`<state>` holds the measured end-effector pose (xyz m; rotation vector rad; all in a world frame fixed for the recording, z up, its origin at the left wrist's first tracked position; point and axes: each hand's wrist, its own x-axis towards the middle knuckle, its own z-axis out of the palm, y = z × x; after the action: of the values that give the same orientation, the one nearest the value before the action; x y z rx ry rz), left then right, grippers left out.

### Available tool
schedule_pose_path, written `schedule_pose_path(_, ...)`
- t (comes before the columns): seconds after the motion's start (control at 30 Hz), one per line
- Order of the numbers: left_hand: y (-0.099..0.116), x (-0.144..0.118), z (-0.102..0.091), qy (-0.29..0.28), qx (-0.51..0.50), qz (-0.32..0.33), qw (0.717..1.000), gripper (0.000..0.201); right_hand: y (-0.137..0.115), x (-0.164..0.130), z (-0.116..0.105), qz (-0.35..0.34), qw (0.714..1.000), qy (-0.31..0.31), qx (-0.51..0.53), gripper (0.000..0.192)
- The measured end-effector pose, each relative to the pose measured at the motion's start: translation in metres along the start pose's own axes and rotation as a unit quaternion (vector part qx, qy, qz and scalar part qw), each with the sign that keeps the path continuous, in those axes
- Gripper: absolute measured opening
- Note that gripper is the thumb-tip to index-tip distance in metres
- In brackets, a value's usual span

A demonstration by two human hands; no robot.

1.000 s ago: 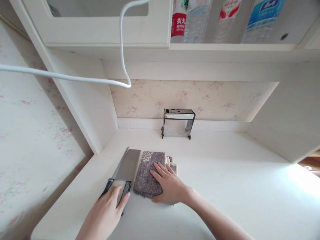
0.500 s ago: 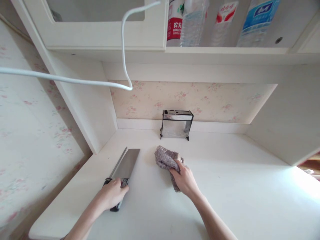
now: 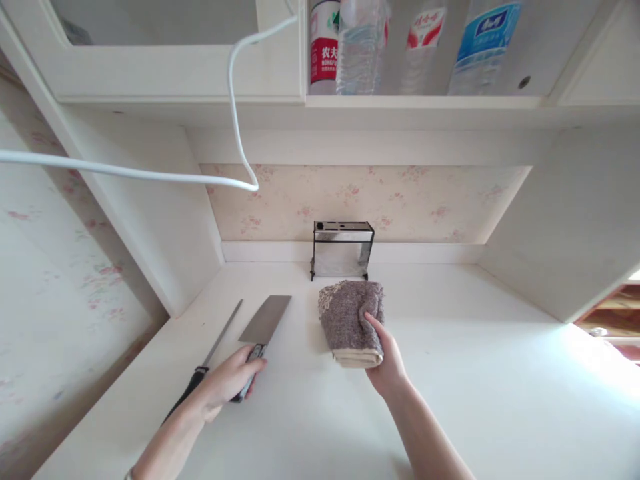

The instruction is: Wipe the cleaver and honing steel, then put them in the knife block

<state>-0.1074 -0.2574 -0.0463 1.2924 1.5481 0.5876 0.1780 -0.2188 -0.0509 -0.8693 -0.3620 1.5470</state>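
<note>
Grey folded towel (image 3: 350, 320) sits at centre frame on the white counter (image 3: 475, 373), our right hand (image 3: 385, 360) gripping its lower right edge. Lower left, our left hand (image 3: 227, 380) closes its fingers (image 3: 253, 367) round the cleaver (image 3: 260, 330) handle, beside a slim knife (image 3: 210, 353).

light: pretty bright daylight, coming in from the right
glare: countertop (image 3: 575, 373) is blowing out white at the right edge
shadows: soft ones sitting under the shelf (image 3: 425, 110)
distortion: wide lens is bending the edges
focus: mostly staying sharp
</note>
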Motion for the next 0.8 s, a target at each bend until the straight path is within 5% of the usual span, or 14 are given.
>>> schedule_pose_path(0.37, 0.048, 0.017, 0.056, -0.097, -0.108, 0.141, 0.979, 0.035, 0.0, -0.003, -0.004, 0.104, 0.977, -0.148, 0.114, 0.032)
schedule_pose_path(0.63, 0.027, 0.025, 0.085, -0.157, -0.122, 0.167, 0.966, 0.03, 0.001, -0.007, -0.009, 0.019, 0.991, -0.132, -0.021, 0.069)
schedule_pose_path(0.8, 0.022, 0.022, 0.085, -0.159, -0.11, 0.168, 0.967, 0.034, 0.018, -0.004, -0.013, -0.018, 0.988, -0.077, -0.129, 0.044)
